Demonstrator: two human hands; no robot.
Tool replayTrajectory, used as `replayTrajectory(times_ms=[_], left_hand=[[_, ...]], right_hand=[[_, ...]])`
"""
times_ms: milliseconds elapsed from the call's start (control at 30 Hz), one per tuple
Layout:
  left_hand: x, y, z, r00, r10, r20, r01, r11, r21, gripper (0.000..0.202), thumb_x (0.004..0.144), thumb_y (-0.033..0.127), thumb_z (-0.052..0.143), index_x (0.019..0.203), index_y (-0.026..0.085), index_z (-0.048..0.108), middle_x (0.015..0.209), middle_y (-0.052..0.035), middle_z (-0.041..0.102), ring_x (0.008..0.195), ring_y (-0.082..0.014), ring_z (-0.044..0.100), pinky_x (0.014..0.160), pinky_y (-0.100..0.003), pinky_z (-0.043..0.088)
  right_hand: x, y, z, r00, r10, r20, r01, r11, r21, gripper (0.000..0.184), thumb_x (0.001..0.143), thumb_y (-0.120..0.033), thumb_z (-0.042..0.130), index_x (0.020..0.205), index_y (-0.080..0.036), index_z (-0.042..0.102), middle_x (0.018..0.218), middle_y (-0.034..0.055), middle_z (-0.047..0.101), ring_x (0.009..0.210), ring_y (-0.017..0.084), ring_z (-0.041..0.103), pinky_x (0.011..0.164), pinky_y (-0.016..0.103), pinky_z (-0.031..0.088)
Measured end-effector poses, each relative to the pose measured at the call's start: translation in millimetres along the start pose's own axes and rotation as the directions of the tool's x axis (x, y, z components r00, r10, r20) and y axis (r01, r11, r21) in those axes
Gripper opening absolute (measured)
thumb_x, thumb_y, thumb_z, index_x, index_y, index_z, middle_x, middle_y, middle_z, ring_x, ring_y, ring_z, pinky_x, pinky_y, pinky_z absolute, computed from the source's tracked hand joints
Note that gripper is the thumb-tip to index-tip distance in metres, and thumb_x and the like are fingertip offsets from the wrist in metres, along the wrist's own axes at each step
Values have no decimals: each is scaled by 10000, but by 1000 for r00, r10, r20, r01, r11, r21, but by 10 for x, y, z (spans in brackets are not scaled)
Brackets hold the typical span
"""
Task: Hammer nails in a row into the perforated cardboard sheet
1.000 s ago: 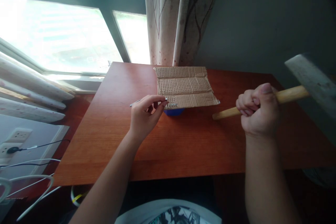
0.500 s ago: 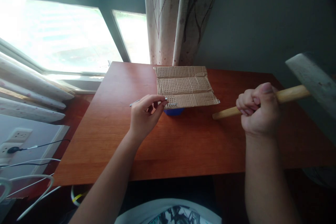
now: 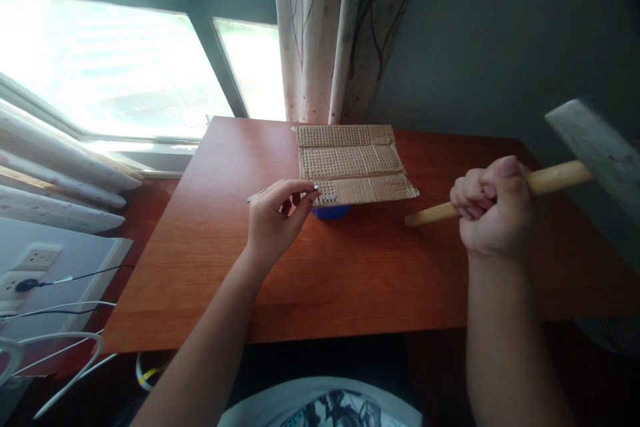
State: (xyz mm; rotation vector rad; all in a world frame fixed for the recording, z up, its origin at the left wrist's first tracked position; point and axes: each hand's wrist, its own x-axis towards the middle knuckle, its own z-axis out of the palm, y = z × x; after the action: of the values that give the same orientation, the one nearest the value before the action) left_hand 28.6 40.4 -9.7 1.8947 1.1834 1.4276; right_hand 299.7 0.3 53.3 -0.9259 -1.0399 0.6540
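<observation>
My left hand (image 3: 277, 213) is closed, its thumb and fingertips pinching a small shiny-headed nail (image 3: 316, 187) at the near left corner of a cardboard sheet (image 3: 350, 161). Rows of small holes cover much of the sheet, and several nail heads (image 3: 329, 198) stand close to its front edge. Part of a blue object (image 3: 331, 212) shows beneath the cardboard. Off to the right, my right hand (image 3: 495, 207) is wrapped around the wooden handle of a hammer (image 3: 557, 178), raised above the table with its grey metal head to the right.
A thin metal rod (image 3: 257, 195) lies behind my left hand, partly hidden. The reddish-brown wooden table (image 3: 350, 273) stands by a window (image 3: 110, 67) and a curtain (image 3: 313, 33). Cables (image 3: 75, 307) and wall sockets (image 3: 37, 257) are at the left.
Almost nothing differs. Both hands keep their holds and positions, with only a very slight shift of the view.
</observation>
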Motion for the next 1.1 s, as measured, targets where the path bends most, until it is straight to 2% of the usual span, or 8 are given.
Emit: replayTrajectory(times_ms=[300, 700, 1100], left_hand=[[-3, 27, -2, 1000, -11, -7, 11, 1000, 15, 92, 848, 263, 715, 861, 180, 750, 737, -18, 718, 554, -90, 530, 498, -207, 423], [6, 3, 5, 998, 62, -9, -62, 998, 11, 43, 844, 195, 721, 874, 168, 736, 744, -5, 708, 591, -76, 548, 485, -168, 413], [12, -60, -2, 990, 139, 38, -140, 989, 52, 51, 851, 185, 721, 901, 179, 732, 801, -17, 735, 625, -98, 587, 556, -212, 457]], right_hand=[[-4, -4, -4, 1000, 9, -5, -9, 1000, -3, 493, 837, -392, 694, 526, -210, 357, 400, -89, 245, 312, 42, 193, 343, 252, 93], [-5, 14, -10, 1000, -19, 8, 19, 1000, -21, 496, 868, -410, 666, 541, -211, 350, 404, -101, 241, 311, 44, 184, 338, 238, 106], [-6, 9, -3, 1000, -22, 16, 22, 1000, -8, 497, 865, -383, 685, 538, -212, 352, 402, -100, 248, 310, 39, 196, 347, 246, 102]])
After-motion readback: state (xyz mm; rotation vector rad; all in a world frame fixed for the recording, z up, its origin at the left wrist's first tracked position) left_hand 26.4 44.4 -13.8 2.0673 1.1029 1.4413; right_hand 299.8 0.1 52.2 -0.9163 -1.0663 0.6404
